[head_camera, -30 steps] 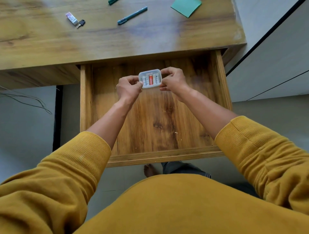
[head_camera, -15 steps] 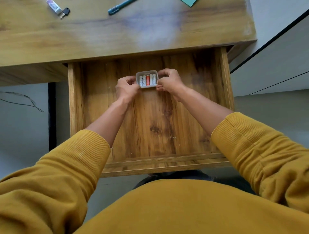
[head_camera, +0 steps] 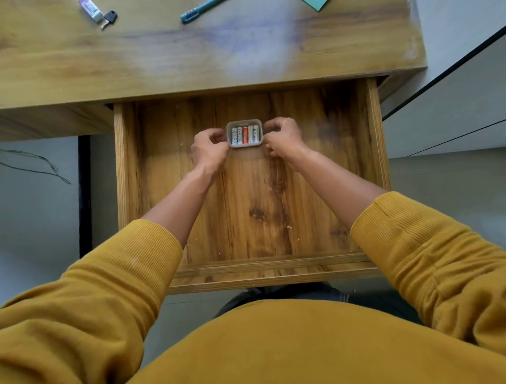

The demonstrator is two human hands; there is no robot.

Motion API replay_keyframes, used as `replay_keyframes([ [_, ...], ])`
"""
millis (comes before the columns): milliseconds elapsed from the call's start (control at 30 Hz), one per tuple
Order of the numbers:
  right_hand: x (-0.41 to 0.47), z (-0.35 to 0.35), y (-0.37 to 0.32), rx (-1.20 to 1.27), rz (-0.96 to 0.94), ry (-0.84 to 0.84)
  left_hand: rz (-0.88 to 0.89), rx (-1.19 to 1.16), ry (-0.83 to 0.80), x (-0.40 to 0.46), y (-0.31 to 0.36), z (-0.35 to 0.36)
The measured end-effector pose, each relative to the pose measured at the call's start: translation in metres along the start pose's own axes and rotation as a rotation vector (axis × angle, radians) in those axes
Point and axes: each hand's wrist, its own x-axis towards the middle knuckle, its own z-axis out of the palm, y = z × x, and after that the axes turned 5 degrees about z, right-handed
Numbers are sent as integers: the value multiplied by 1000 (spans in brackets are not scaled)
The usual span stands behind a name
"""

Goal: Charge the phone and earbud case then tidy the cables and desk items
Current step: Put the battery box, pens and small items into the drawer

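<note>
A small grey tray (head_camera: 244, 122) holding several batteries, one of them orange, sits on the floor of the open wooden drawer (head_camera: 273, 208) near its back. My left hand (head_camera: 208, 149) pinches the tray's left end and my right hand (head_camera: 283, 137) pinches its right end, fingers curled round the rim. No phone, earbud case or charging cable shows in this view.
On the desk top (head_camera: 164, 60) lie a white USB stick with a black cap (head_camera: 95, 12), a teal pen (head_camera: 198, 9) and the corner of a green note pad (head_camera: 316, 3). Thin cables (head_camera: 35, 164) hang at the left. A grey cabinet (head_camera: 451, 104) stands at the right.
Both hands carried the battery tray down from above the drawer onto its floor near the back. The camera moved closer over the drawer.
</note>
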Motion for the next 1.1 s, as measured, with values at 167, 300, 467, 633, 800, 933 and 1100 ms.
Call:
replay_keyframes([
  [167, -10, -2, -10, -126, -224, 196, 151, 125, 157, -4, 3, -10],
  [300, -14, -5, -39, -183, -395, 258, 259, 138, 230, 0, 23, -14],
  [467, -8, -15, -83, -243, -578, 238, 289, 113, 304, 19, 59, -27],
  [633, 12, -21, -122, -309, -672, 215, 350, 121, 388, 43, 89, -43],
  [800, 38, -21, -156, -369, -687, 218, 352, 179, 451, 79, 113, -65],
  [933, 57, -16, -183, -416, -679, 247, 366, 229, 455, 117, 129, -84],
  [1100, 80, -6, -208, -475, -642, 241, 386, 306, 428, 166, 141, -105],
])
